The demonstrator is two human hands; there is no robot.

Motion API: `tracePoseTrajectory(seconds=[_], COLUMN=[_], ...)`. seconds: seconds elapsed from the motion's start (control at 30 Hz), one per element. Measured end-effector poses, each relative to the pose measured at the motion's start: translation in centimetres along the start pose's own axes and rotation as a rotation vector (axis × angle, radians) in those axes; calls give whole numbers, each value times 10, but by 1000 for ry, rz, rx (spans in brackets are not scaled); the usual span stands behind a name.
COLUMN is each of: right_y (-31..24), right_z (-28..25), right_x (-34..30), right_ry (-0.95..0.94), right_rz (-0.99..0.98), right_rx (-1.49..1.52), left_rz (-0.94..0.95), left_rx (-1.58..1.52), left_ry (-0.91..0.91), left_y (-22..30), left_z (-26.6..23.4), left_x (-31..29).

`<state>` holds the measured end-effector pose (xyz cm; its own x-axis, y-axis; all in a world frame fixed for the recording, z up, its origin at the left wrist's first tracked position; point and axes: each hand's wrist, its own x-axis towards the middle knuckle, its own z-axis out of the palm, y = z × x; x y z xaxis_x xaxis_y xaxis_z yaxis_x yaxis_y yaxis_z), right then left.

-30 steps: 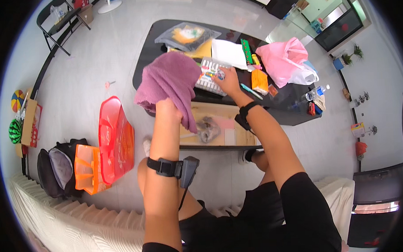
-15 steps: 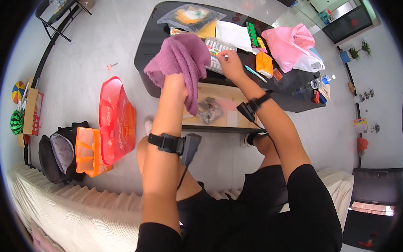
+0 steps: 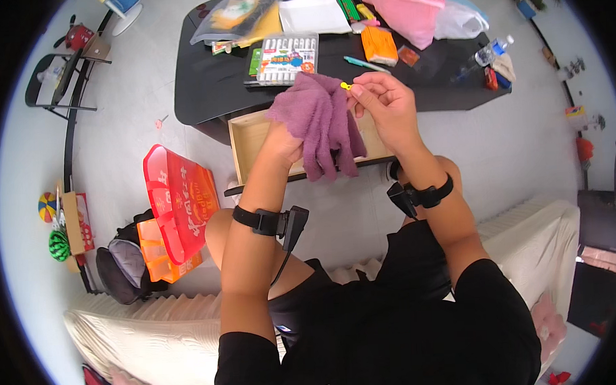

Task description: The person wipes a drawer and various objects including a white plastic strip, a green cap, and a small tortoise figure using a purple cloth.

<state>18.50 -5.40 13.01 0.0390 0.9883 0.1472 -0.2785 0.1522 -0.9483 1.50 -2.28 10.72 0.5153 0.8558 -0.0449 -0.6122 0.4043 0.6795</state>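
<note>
A purple towel [image 3: 319, 121] hangs in folds over my left hand [image 3: 284, 143], whose fingers are mostly hidden beneath it; the hand is closed on the cloth. My right hand [image 3: 391, 111] is beside the towel's right edge. Between its thumb and forefinger it pinches a small yellow piece [image 3: 346, 86], too small to name. Both hands are above a pulled-out wooden drawer [image 3: 247, 135] at the table's near side. Just beyond the towel, a clear case of white markers [image 3: 286, 59] lies on the black table [image 3: 206, 84].
Farther back on the table are a zip bag [image 3: 237, 18], white paper [image 3: 314, 16], an orange tissue pack [image 3: 379, 46], a teal pen [image 3: 366, 65], a pink plastic bag [image 3: 410, 12] and a water bottle [image 3: 494, 51]. A red bag [image 3: 177, 204] stands at the left.
My right hand has come nearer and right, from the marker case to beside the towel, with the yellow piece now visible. The towel has dropped lower over the drawer. The view has shifted.
</note>
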Motion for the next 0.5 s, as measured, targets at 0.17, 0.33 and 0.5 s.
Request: tracePoseTrajectory(seconds=[0.17,0.33,0.5], right_y=[11,1,7], right_z=[-16,-15,-19], right_x=[-2,1,3], right_ry=[0,-132,-91], right_rz=[-118,-43,82], right_rx=[-351,-150,-5], left_rz=[195,252,267], left_rx=[579,613,464], left_ry=[74,129,202], left_y=[-18,-10,-14], left_z=[-13,7,22], left_x=[9,4,6])
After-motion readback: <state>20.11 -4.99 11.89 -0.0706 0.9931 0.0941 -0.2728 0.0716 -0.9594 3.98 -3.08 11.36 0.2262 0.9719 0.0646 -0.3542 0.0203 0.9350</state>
